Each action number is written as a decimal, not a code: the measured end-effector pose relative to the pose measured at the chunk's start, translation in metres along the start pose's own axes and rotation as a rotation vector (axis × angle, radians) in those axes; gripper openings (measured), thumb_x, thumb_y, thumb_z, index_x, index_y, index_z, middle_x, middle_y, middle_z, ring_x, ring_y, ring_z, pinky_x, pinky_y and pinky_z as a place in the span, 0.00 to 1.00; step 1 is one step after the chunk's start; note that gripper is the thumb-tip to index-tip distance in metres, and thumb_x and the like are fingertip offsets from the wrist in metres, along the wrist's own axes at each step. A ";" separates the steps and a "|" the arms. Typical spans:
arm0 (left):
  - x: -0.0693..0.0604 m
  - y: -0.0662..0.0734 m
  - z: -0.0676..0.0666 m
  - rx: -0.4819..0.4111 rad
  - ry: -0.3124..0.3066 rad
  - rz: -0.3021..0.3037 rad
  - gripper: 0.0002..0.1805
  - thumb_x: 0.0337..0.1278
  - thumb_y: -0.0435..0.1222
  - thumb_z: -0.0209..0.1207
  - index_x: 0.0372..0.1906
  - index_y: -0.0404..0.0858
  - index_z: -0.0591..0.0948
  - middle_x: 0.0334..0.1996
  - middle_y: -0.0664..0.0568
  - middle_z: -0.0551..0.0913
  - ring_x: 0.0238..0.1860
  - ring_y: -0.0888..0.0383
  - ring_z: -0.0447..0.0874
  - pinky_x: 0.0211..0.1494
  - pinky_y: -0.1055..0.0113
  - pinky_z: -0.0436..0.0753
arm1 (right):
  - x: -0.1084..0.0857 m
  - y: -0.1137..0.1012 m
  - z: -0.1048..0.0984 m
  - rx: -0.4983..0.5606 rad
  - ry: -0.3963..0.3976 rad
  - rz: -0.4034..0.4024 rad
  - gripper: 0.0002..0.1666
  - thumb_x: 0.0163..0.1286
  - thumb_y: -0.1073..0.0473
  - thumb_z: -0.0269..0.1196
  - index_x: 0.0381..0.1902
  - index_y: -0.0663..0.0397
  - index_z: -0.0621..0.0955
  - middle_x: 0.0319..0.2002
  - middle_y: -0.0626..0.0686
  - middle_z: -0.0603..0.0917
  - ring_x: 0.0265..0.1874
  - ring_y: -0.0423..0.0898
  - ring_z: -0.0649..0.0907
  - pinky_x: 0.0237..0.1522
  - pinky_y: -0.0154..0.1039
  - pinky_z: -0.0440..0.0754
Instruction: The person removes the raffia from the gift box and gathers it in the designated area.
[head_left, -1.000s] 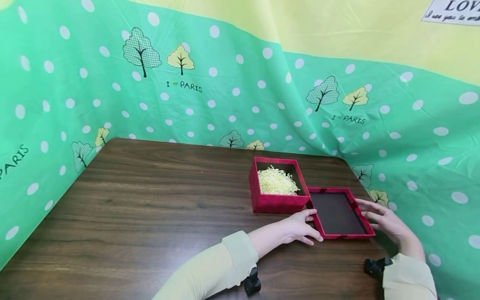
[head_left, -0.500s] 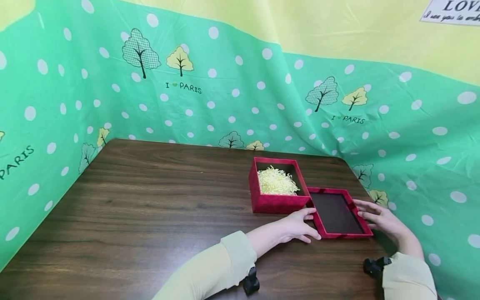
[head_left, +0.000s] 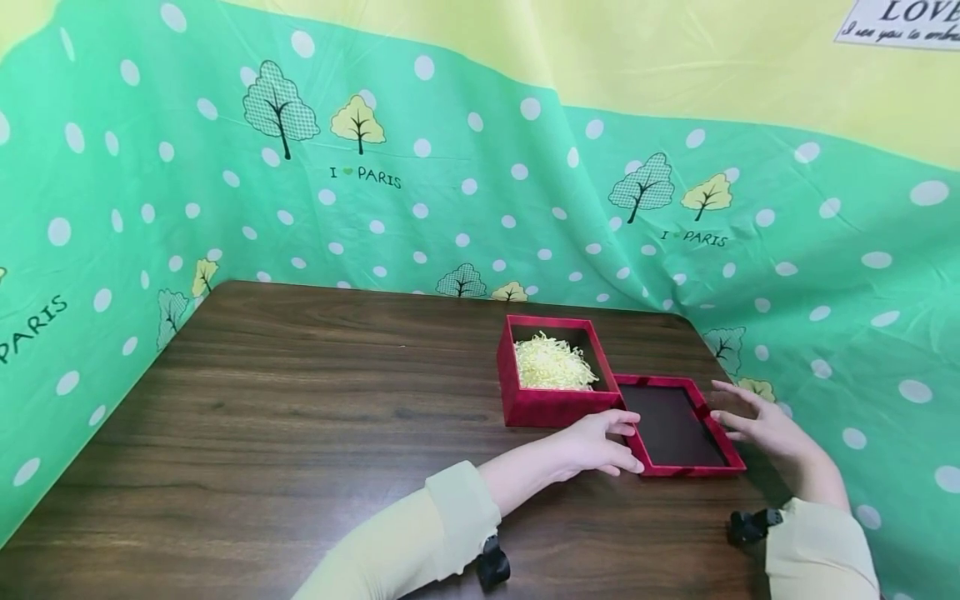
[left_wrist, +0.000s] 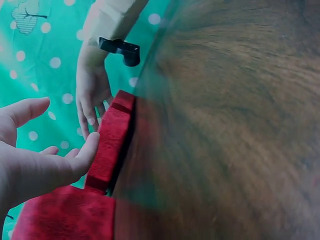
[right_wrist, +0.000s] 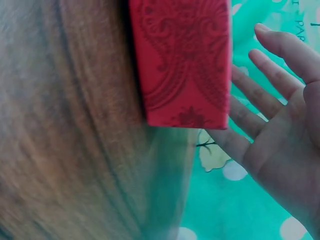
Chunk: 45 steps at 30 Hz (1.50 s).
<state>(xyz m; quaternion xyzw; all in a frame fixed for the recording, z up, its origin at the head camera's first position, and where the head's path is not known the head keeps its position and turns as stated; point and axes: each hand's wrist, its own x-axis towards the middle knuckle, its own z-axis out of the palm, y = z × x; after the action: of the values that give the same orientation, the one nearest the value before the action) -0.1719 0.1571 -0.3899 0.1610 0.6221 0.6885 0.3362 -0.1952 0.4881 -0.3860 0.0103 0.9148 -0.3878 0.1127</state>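
Note:
A shallow red box lid [head_left: 693,472] with a dark inside lies hollow side up on the table. Against its left side stands the open red box [head_left: 558,410], filled with pale yellow shredded paper [head_left: 553,363]. My left hand [head_left: 596,442] is at the lid's left rim, fingers extended; whether they touch it I cannot tell. Beyond the right rim is my right hand [head_left: 772,432], its fingers spread loosely. In the right wrist view, the patterned side of the lid [right_wrist: 187,70] is near those fingers, and the palm [right_wrist: 285,155] holds nothing.
The dark wood table [head_left: 300,417] stretches left of the box. A green dotted cloth [head_left: 420,208] hangs behind and on both sides, close to my right hand. Black cameras are strapped at both wrists, the left one [head_left: 492,562] just above the tabletop.
Both hands have eased up slightly from the lid's sides, the right one moving a little off the rim. The lid shifted slightly left at first; the box stays in place.

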 end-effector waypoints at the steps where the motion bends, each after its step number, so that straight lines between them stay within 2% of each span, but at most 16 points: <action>1: -0.002 0.002 -0.001 0.007 -0.004 0.004 0.32 0.47 0.24 0.64 0.61 0.46 0.73 0.53 0.52 0.78 0.47 0.54 0.82 0.44 0.58 0.83 | -0.001 -0.002 0.000 -0.008 0.013 -0.002 0.46 0.69 0.44 0.57 0.74 0.57 0.50 0.68 0.71 0.59 0.41 0.22 0.75 0.43 0.38 0.81; 4: -0.006 0.007 -0.005 0.038 -0.016 0.023 0.33 0.47 0.25 0.64 0.61 0.47 0.73 0.53 0.52 0.78 0.52 0.51 0.79 0.44 0.59 0.83 | -0.003 -0.010 -0.003 -0.068 0.041 -0.044 0.46 0.68 0.45 0.57 0.74 0.57 0.50 0.67 0.71 0.60 0.41 0.20 0.73 0.42 0.31 0.79; 7: -0.010 0.014 -0.009 0.140 -0.028 0.076 0.34 0.47 0.27 0.66 0.62 0.47 0.72 0.55 0.51 0.77 0.54 0.52 0.78 0.45 0.66 0.82 | -0.005 -0.018 -0.005 -0.137 0.056 -0.094 0.45 0.69 0.47 0.57 0.73 0.58 0.51 0.66 0.71 0.61 0.41 0.16 0.70 0.40 0.28 0.78; 10: -0.013 0.021 -0.013 0.287 -0.029 0.136 0.35 0.47 0.30 0.67 0.63 0.47 0.71 0.56 0.53 0.76 0.54 0.57 0.78 0.45 0.73 0.80 | -0.007 -0.026 -0.007 -0.167 0.064 -0.117 0.45 0.69 0.47 0.57 0.74 0.55 0.50 0.66 0.70 0.61 0.43 0.16 0.69 0.42 0.35 0.82; 12: -0.015 0.026 -0.016 0.367 -0.034 0.167 0.36 0.46 0.32 0.68 0.64 0.48 0.70 0.57 0.55 0.76 0.54 0.60 0.77 0.46 0.76 0.78 | -0.008 -0.030 -0.007 -0.175 0.077 -0.121 0.46 0.69 0.46 0.57 0.75 0.52 0.47 0.67 0.69 0.60 0.48 0.27 0.74 0.43 0.42 0.83; 14: -0.018 0.032 -0.020 0.433 -0.043 0.190 0.36 0.47 0.33 0.68 0.64 0.48 0.70 0.57 0.57 0.76 0.55 0.63 0.76 0.49 0.76 0.77 | -0.008 -0.034 -0.008 -0.169 0.094 -0.130 0.47 0.69 0.47 0.57 0.75 0.48 0.45 0.67 0.70 0.58 0.55 0.45 0.75 0.42 0.43 0.83; 17: -0.021 0.041 -0.026 0.528 -0.059 0.222 0.37 0.47 0.36 0.69 0.65 0.49 0.68 0.58 0.59 0.74 0.57 0.65 0.74 0.54 0.74 0.75 | -0.008 -0.041 -0.008 -0.156 0.126 -0.142 0.48 0.69 0.48 0.57 0.76 0.45 0.42 0.68 0.70 0.56 0.59 0.68 0.67 0.39 0.32 0.81; 19: -0.023 0.048 -0.030 0.607 -0.065 0.243 0.37 0.48 0.39 0.68 0.66 0.50 0.67 0.59 0.59 0.74 0.59 0.64 0.72 0.56 0.73 0.74 | -0.007 -0.045 -0.008 -0.156 0.141 -0.159 0.48 0.70 0.49 0.57 0.76 0.44 0.42 0.68 0.70 0.55 0.60 0.71 0.64 0.36 0.24 0.76; 22: -0.026 0.058 -0.036 0.688 -0.064 0.268 0.38 0.48 0.41 0.68 0.67 0.49 0.66 0.61 0.59 0.73 0.61 0.63 0.71 0.56 0.73 0.74 | -0.007 -0.052 -0.008 -0.161 0.168 -0.175 0.47 0.69 0.49 0.57 0.76 0.40 0.43 0.69 0.69 0.56 0.60 0.70 0.64 0.35 0.19 0.71; 23: -0.027 0.061 -0.038 0.704 -0.060 0.278 0.39 0.48 0.42 0.68 0.67 0.49 0.66 0.61 0.59 0.73 0.62 0.62 0.70 0.56 0.73 0.74 | -0.007 -0.055 -0.007 -0.164 0.178 -0.181 0.47 0.69 0.49 0.58 0.76 0.38 0.43 0.69 0.68 0.56 0.61 0.66 0.65 0.35 0.18 0.70; 26: -0.030 0.069 -0.045 0.728 -0.043 0.312 0.38 0.49 0.42 0.68 0.67 0.48 0.66 0.61 0.57 0.73 0.63 0.61 0.70 0.58 0.72 0.74 | -0.009 -0.063 -0.004 -0.128 0.214 -0.200 0.45 0.69 0.49 0.58 0.75 0.32 0.46 0.69 0.65 0.59 0.61 0.47 0.70 0.37 0.16 0.70; 28: -0.032 0.073 -0.050 0.743 -0.028 0.332 0.38 0.50 0.42 0.67 0.68 0.48 0.66 0.61 0.57 0.72 0.64 0.61 0.69 0.59 0.71 0.73 | -0.010 -0.068 -0.002 -0.109 0.245 -0.212 0.43 0.69 0.49 0.58 0.74 0.30 0.49 0.68 0.61 0.61 0.57 0.32 0.70 0.39 0.14 0.69; 30: -0.033 0.076 -0.054 0.755 -0.014 0.352 0.38 0.51 0.43 0.67 0.68 0.49 0.65 0.62 0.57 0.72 0.64 0.61 0.69 0.59 0.71 0.72 | -0.011 -0.073 0.000 -0.101 0.271 -0.231 0.43 0.68 0.50 0.59 0.74 0.31 0.50 0.68 0.60 0.63 0.53 0.24 0.70 0.40 0.14 0.69; 37: -0.035 0.085 -0.071 0.798 0.021 0.403 0.39 0.52 0.44 0.66 0.69 0.50 0.63 0.63 0.56 0.71 0.66 0.61 0.66 0.62 0.68 0.71 | -0.013 -0.092 0.010 -0.138 0.327 -0.278 0.42 0.67 0.52 0.60 0.73 0.34 0.54 0.66 0.62 0.66 0.54 0.29 0.73 0.39 0.14 0.70; 42: -0.038 0.092 -0.082 0.867 0.037 0.411 0.39 0.51 0.46 0.66 0.69 0.51 0.63 0.65 0.56 0.68 0.66 0.62 0.64 0.64 0.65 0.69 | -0.013 -0.104 0.021 -0.116 0.329 -0.285 0.42 0.67 0.52 0.61 0.73 0.34 0.55 0.66 0.60 0.66 0.57 0.36 0.72 0.40 0.14 0.70; 45: -0.038 0.096 -0.088 0.897 0.044 0.416 0.38 0.52 0.46 0.65 0.69 0.50 0.64 0.66 0.57 0.67 0.67 0.62 0.63 0.66 0.66 0.67 | -0.014 -0.110 0.028 -0.085 0.326 -0.291 0.41 0.67 0.52 0.61 0.73 0.33 0.56 0.66 0.58 0.66 0.57 0.37 0.71 0.41 0.14 0.71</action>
<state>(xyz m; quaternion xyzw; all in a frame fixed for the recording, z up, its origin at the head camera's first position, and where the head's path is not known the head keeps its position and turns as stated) -0.2260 0.0665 -0.3054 0.3960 0.8187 0.4087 0.0760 -0.1882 0.3922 -0.3243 -0.0641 0.9282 -0.3543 -0.0936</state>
